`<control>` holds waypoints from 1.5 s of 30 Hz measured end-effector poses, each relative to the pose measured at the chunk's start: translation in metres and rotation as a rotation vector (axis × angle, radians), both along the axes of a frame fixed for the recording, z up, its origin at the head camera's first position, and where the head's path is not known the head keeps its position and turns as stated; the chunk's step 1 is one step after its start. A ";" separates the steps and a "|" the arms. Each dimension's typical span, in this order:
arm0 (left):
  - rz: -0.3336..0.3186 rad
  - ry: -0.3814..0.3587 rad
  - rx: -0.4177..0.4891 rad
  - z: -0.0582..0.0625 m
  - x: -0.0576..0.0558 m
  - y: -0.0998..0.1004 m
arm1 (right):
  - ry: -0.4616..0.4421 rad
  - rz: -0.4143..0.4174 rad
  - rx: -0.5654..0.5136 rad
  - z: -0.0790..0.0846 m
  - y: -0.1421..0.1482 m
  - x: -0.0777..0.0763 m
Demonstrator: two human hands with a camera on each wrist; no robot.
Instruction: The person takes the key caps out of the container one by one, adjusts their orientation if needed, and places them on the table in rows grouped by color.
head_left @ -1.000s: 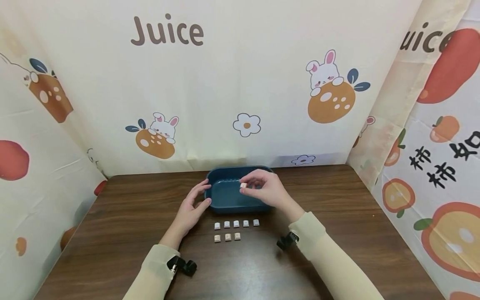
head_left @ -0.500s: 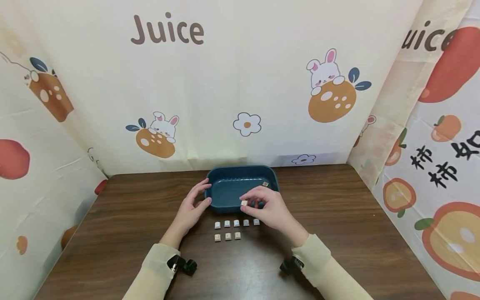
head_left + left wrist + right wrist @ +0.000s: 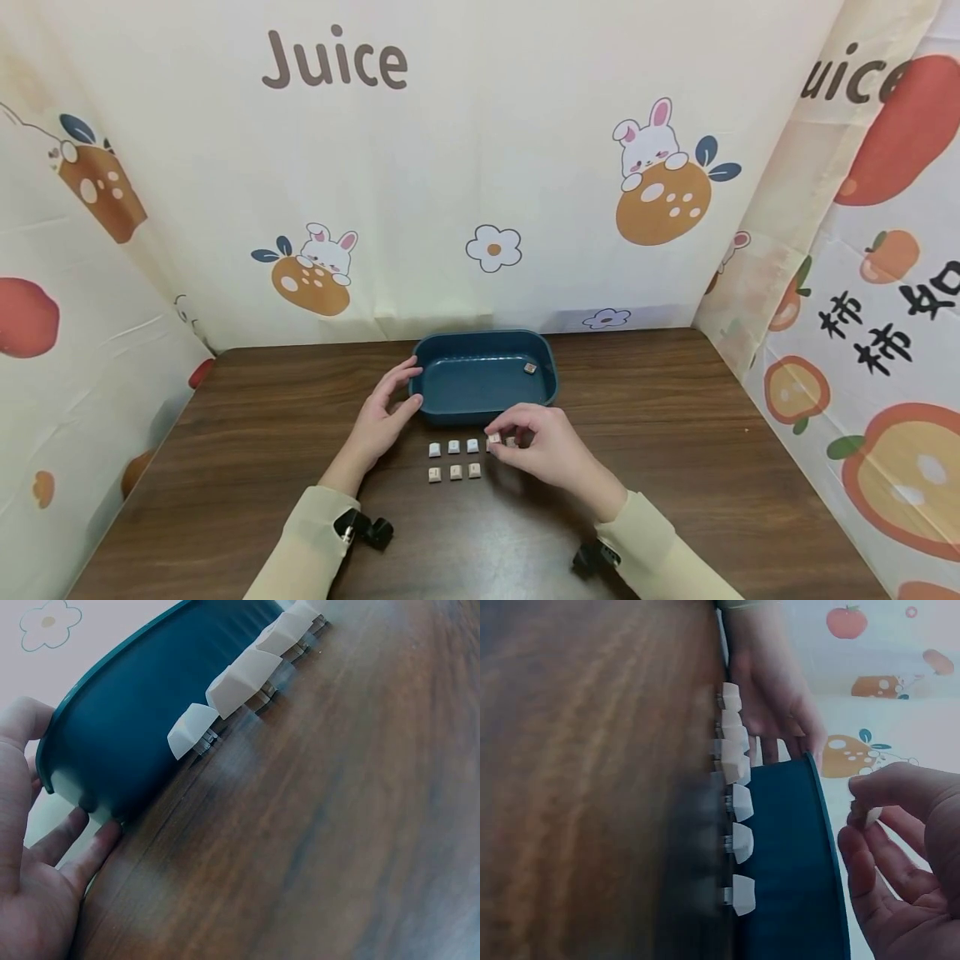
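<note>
A dark blue rectangular tray [image 3: 480, 417] stands at the back of the table. My left hand [image 3: 378, 421] rests against its left end, fingers and thumb extended along the rim and outer wall. In front of the tray, my right hand [image 3: 543, 446] pinches a pale keycap [image 3: 494, 437] between thumb and fingertips, above the right part of the back row. That back row holds several white keycaps [image 3: 453, 447]; the right-hand ones are partly hidden by the hand. Nearer me is a row of three cream keycaps [image 3: 456, 472]. One small keycap [image 3: 529, 368] lies inside the tray, at its right.
The brown wooden table [image 3: 300, 417] extends to both sides of the tray. A printed curtain [image 3: 420, 167] rises directly behind the tray, with more printed cloth at left and right. Each wrist wears a small black camera.
My right hand has moved from over the tray toward me, carrying the pinched keycap to the back row. The keycap inside the tray has come into sight. My left hand has stayed put.
</note>
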State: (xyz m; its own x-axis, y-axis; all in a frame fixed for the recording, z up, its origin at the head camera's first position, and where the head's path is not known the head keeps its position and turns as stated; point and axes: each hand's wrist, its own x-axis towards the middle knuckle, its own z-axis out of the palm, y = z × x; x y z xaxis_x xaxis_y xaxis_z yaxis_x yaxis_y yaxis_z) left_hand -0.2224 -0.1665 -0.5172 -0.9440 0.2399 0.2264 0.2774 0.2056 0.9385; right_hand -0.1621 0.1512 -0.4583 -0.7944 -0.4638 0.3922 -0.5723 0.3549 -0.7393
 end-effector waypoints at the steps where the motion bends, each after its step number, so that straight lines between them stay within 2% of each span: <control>1: 0.000 0.000 -0.001 0.000 0.000 0.000 | -0.013 0.003 0.010 0.000 0.001 0.002; 14: 0.006 -0.010 -0.005 0.000 0.001 0.001 | -0.175 -0.042 0.127 -0.014 0.003 0.010; 24: 0.003 -0.010 -0.005 0.000 0.001 0.002 | -0.165 -0.022 0.169 -0.027 0.003 0.008; 45: 0.005 -0.012 0.003 0.001 0.002 0.001 | -0.152 0.017 0.232 -0.036 -0.004 0.008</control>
